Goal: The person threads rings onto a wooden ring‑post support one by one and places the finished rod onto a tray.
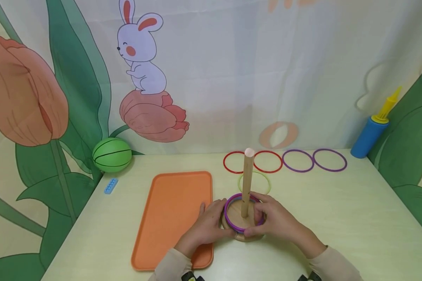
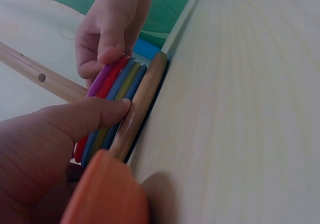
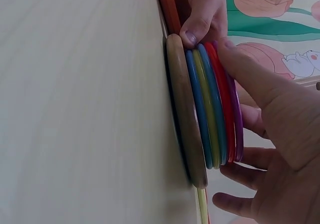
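Note:
A wooden peg (image 1: 247,177) rises from a round wooden base (image 3: 186,119). Several rings lie stacked round it: blue and yellow-green ones low down, a red ring (image 3: 226,119) higher, and a purple ring (image 1: 226,214) on top. My left hand (image 1: 209,224) holds the left side of the stack, its thumb against the lower rings beside the base. On the opposite side my right hand (image 1: 278,218) grips the purple ring at the top, thumb in front and fingers behind. Part of the red ring is hidden under the purple one.
An orange tray (image 1: 177,218) lies just left, partly under my left forearm. Behind the peg are two red rings (image 1: 268,172), two purple rings (image 1: 313,160) and a yellow-green ring (image 1: 269,183). A green ball (image 1: 111,155), blue block (image 1: 111,186) and blue pump (image 1: 368,137) stand farther out.

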A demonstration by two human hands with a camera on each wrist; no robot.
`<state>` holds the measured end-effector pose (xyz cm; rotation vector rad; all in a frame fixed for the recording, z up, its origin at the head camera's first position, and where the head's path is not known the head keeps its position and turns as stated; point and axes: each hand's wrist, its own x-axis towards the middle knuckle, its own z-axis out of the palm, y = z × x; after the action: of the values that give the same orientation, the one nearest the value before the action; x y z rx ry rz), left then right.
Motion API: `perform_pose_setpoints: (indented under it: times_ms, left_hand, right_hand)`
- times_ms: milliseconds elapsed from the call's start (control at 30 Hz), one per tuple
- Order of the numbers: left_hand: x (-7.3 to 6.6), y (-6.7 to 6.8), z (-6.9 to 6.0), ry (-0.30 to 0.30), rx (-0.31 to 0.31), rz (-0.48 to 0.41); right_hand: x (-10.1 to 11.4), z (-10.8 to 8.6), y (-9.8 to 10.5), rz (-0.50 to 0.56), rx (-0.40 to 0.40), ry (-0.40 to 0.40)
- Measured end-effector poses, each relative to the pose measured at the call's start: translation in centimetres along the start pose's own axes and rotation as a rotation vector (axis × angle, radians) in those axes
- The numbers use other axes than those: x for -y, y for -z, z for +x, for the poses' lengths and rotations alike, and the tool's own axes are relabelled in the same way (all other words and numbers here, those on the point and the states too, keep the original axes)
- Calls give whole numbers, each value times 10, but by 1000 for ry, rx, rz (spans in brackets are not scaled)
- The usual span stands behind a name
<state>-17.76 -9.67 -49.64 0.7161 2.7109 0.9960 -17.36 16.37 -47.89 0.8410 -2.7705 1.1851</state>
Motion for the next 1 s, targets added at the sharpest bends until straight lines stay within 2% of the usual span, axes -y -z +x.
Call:
perform_pose_setpoints:
  times_ms: [333,467,567,667,800,900,1000]
  left_hand:
    - [0,0,0,-3,-5,-4]
    - [0,1,-1,-3,1,-6]
    - [0,3,-1,-8,-2,-12]
    - [-1,5,1,-4,-3,-24]
    - [-1,4,1,11,5,-33]
    - [0,1,-1,12,7,-29]
    - [1,-1,-1,8,2,-30]
  right_hand:
    - [-3,-1,0,28,8,-6]
    - [-4,-1,1,45,-4,-2]
    - [-8,2,3,57,-42,9]
    - [-17,5,7,65,-110,-18]
    - [-40,3,11,7,-184,-106]
    - [-58,1,14,-82,-189,-127]
    - [-73,-1,16,-148,-175,-115]
